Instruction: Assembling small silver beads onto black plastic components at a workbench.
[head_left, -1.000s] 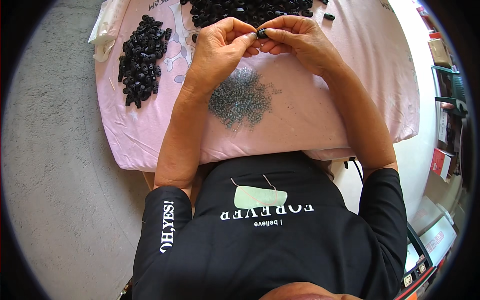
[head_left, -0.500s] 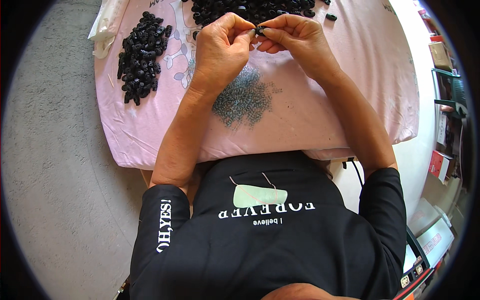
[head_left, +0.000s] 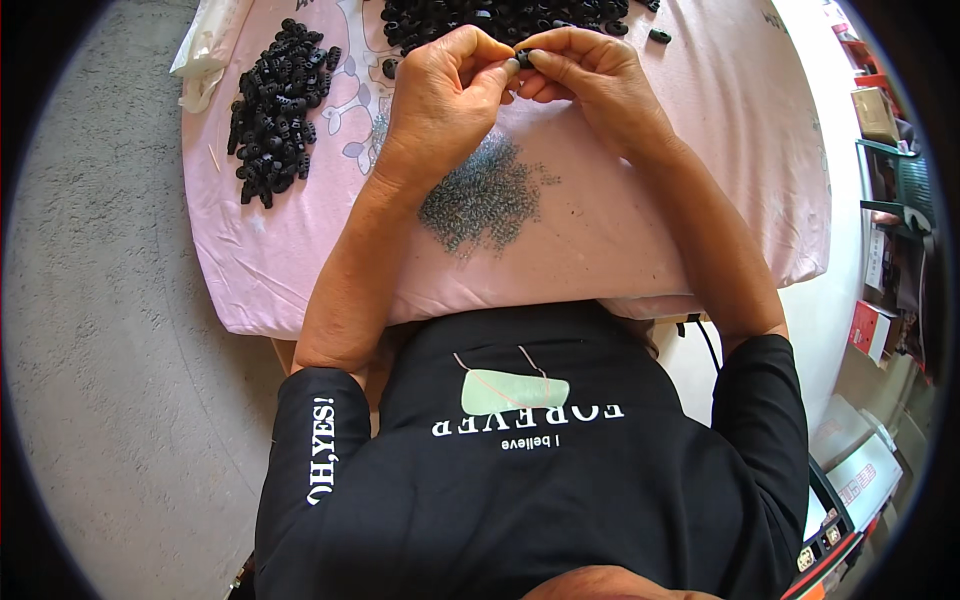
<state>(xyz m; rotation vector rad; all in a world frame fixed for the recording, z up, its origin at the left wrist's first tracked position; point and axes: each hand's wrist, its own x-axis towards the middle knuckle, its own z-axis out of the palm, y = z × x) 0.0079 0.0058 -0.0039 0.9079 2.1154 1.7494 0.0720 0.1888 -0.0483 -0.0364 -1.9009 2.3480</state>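
My left hand [head_left: 440, 105] and my right hand [head_left: 605, 90] meet over the far middle of the table. Between their fingertips is a small black plastic cord lock [head_left: 524, 60], pinched from both sides. Fingers hide most of it, so its inner parts cannot be made out. Just nearer to me than the hands lies a loose heap of tiny metal springs [head_left: 480, 205]. Beyond the hands spreads a wide pile of black oval plastic pieces [head_left: 500, 18], cut off by the upper edge. To the left is another pile of black ribbed cord lock pieces [head_left: 278, 115].
A pink patterned cloth [head_left: 600, 245] covers the table. One black piece [head_left: 660, 36] lies apart at the far right, another [head_left: 390, 67] beside my left hand. A thin stick [head_left: 213, 156] and a whitish plastic bag [head_left: 205, 60] are at the left edge. Boxes [head_left: 874, 115] stand at far right.
The cord lock sits slightly differently between my fingertips, and my fingers have shifted a little around it. The whole view has moved slightly; the piles look the same.
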